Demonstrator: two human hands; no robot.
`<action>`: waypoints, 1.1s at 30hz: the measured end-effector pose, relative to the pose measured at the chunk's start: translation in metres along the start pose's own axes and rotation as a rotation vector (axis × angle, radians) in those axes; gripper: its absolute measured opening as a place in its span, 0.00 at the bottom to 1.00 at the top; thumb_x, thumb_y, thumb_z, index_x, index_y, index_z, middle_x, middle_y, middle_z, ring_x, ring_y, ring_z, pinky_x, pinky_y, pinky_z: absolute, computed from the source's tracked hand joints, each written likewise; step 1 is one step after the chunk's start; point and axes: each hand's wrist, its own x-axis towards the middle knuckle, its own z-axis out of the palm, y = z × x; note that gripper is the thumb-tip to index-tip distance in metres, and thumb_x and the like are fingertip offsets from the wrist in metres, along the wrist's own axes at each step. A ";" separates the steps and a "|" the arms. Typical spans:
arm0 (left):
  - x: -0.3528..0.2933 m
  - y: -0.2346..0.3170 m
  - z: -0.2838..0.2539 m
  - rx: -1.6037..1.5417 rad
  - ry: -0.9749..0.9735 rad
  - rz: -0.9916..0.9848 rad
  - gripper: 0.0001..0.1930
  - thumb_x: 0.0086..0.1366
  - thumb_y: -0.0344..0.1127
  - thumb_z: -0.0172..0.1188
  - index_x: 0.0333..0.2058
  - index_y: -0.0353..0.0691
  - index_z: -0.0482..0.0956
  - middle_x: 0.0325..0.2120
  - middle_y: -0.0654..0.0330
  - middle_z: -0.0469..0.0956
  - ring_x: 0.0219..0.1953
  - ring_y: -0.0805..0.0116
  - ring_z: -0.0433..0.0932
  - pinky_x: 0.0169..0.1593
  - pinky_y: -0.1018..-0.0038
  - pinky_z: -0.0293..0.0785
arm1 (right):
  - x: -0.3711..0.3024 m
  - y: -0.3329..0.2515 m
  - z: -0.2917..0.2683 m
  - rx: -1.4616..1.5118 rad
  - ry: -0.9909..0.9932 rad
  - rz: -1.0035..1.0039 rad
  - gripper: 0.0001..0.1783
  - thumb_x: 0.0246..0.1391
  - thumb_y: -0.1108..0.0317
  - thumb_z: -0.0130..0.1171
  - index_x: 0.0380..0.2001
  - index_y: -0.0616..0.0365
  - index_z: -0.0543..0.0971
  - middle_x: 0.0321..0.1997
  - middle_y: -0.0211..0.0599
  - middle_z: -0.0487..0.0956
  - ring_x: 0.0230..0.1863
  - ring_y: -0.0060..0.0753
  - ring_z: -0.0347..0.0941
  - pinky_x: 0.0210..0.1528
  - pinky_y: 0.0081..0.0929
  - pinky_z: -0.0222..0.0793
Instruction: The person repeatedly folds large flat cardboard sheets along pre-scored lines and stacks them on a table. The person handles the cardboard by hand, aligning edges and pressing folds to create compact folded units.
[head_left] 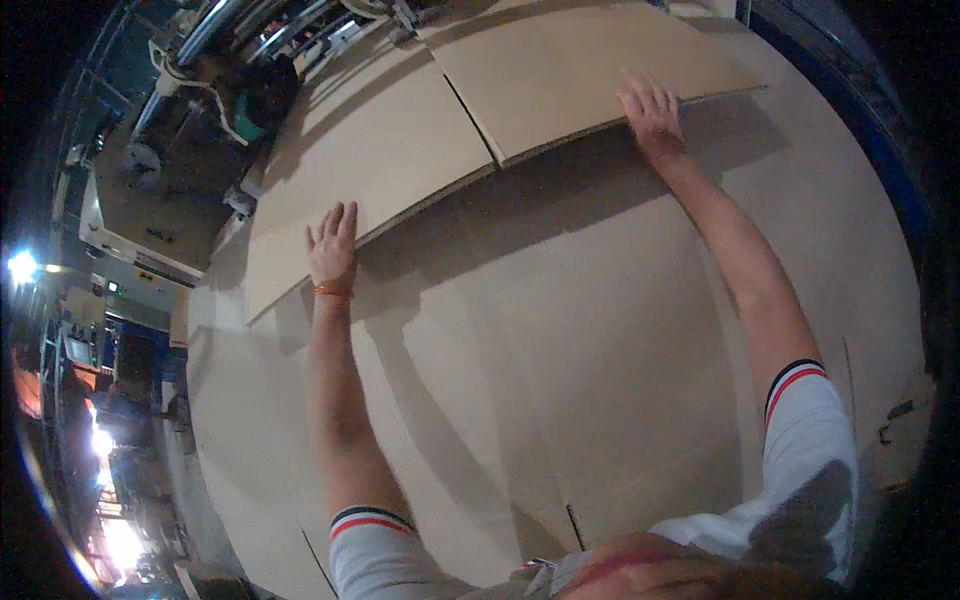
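Observation:
A wide brown cardboard sheet (390, 150) with a slot cut in from its near edge lies across the far side, its near edge raised and casting a shadow. My left hand (333, 247) rests on the left part of that edge, fingers stretched out flat over the top; an orange band circles the wrist. Farther off to the right, my right hand (652, 115) lies on the same edge with fingers extended. Thumbs and undersides of both hands are largely hidden. Beneath spreads another large cardboard sheet (570, 340), with short slots at its near side.
At the upper left stands a machine (160, 170) with metal rollers (210, 30) and a pale cable. A dark blue frame (850, 90) curves along the right. Bright lights and cluttered equipment fill the left background.

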 end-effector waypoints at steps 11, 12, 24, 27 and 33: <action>-0.172 0.053 -0.104 -0.059 0.085 0.122 0.27 0.56 0.39 0.61 0.56 0.51 0.67 0.60 0.59 0.62 0.65 0.57 0.56 0.65 0.41 0.39 | -0.098 -0.044 -0.086 0.295 -0.169 0.229 0.34 0.54 0.64 0.52 0.64 0.55 0.58 0.71 0.42 0.49 0.71 0.48 0.42 0.68 0.51 0.43; -0.210 0.054 -0.118 -0.095 0.043 0.068 0.25 0.57 0.39 0.61 0.54 0.50 0.69 0.59 0.59 0.64 0.64 0.56 0.58 0.65 0.41 0.40 | -0.118 -0.044 -0.095 0.316 -0.209 0.252 0.34 0.54 0.63 0.53 0.63 0.56 0.59 0.71 0.44 0.50 0.71 0.49 0.42 0.69 0.50 0.43; -0.592 -0.004 -0.220 -0.032 -0.490 -1.611 0.26 0.59 0.48 0.58 0.49 0.34 0.73 0.52 0.48 0.72 0.53 0.51 0.71 0.52 0.62 0.70 | -0.290 -0.078 -0.319 0.478 -0.481 0.368 0.19 0.53 0.66 0.54 0.49 0.57 0.72 0.65 0.45 0.61 0.66 0.51 0.53 0.65 0.46 0.52; -0.658 -0.022 -0.199 -0.492 -0.353 -1.874 0.29 0.60 0.54 0.56 0.42 0.27 0.76 0.38 0.51 0.79 0.39 0.58 0.77 0.42 0.64 0.72 | -0.340 -0.081 -0.340 0.520 -0.415 0.383 0.19 0.52 0.68 0.55 0.49 0.57 0.71 0.65 0.46 0.61 0.66 0.51 0.54 0.64 0.45 0.52; -0.718 -0.063 -0.144 0.239 -0.962 -1.166 0.34 0.65 0.59 0.45 0.60 0.39 0.62 0.59 0.49 0.64 0.61 0.52 0.62 0.61 0.48 0.54 | -0.451 -0.041 -0.383 0.325 -0.448 0.810 0.25 0.58 0.59 0.51 0.56 0.60 0.67 0.63 0.52 0.63 0.64 0.53 0.56 0.66 0.47 0.47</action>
